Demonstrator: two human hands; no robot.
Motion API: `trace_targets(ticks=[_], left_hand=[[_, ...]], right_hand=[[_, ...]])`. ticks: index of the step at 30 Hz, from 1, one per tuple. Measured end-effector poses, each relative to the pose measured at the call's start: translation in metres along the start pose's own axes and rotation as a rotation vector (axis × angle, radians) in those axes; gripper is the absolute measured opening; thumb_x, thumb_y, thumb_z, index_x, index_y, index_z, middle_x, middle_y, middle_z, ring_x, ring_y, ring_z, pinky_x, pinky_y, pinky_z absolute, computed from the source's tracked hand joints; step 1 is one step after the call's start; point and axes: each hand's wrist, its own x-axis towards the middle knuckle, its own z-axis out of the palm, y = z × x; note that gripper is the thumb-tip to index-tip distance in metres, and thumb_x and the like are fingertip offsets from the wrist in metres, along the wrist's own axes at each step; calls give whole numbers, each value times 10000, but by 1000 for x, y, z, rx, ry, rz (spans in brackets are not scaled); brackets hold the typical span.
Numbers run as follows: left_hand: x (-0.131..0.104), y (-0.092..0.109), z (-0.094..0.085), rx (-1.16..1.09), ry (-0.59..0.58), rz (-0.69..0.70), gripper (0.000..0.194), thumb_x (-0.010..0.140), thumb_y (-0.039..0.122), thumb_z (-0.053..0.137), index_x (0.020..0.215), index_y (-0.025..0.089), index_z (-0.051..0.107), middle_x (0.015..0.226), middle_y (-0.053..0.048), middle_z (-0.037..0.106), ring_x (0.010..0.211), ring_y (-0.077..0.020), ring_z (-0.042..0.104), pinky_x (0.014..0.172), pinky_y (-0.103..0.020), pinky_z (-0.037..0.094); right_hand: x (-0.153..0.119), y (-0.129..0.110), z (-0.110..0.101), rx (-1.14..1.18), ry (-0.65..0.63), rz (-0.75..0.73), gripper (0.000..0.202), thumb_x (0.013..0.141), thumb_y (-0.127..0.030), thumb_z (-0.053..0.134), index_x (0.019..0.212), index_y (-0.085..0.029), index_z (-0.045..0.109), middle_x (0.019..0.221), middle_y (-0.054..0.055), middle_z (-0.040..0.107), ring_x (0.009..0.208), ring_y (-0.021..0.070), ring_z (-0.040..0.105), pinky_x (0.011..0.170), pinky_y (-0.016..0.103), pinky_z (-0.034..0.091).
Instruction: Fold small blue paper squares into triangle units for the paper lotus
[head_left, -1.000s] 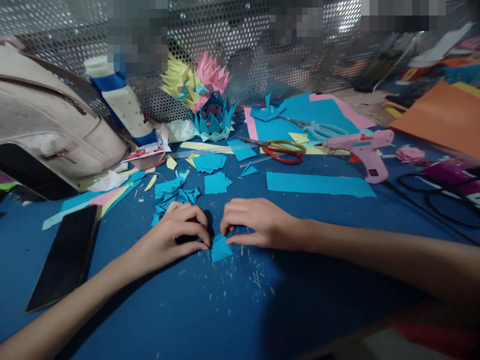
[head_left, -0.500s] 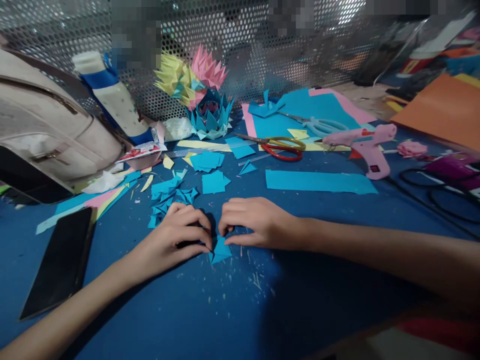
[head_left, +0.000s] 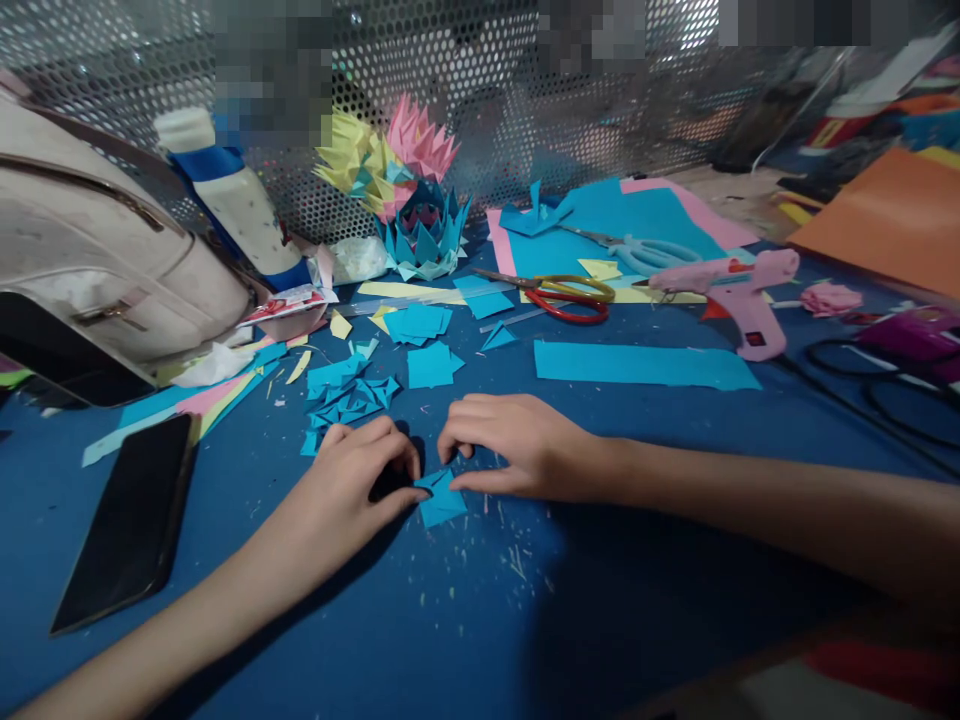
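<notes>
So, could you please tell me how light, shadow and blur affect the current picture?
All in the head view: dark shadow on the blue table below the right forearm; glare through the perforated metal screen, upper right; red-and-white cup blurred, far right; folded blue paper clear enough to show its flaps.

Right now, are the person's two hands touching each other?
Apart: the head view shows blue paper and tabletop between the left hand and right hand.

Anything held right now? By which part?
Blue square: the left hand has its thumb at the left edge, the right hand its thumb at the right. Gripped or just pressed: can't tell.
</notes>
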Motion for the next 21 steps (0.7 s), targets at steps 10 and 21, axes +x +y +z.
trace_targets(ticks=[10,21], left_hand=[[0,10,2,-93,38,-42,74,889,182,657,825,211,636,746,51,605,726,-153,520,734,-307,304],[0,10,9,-248,135,-80,195,877,382,668,756,236,713,707,21,693,681,-164,537,686,-301,357]], right_hand=[[0,-1,-1,122,-18,6,151,921,-330,655,907,-180,664,835,6,622,845,146,536,712,258,377],[1,-4,-2,373,56,105,109,861,-265,691,807,-171,679,761,1,619,761,131,525,680,256,384]])
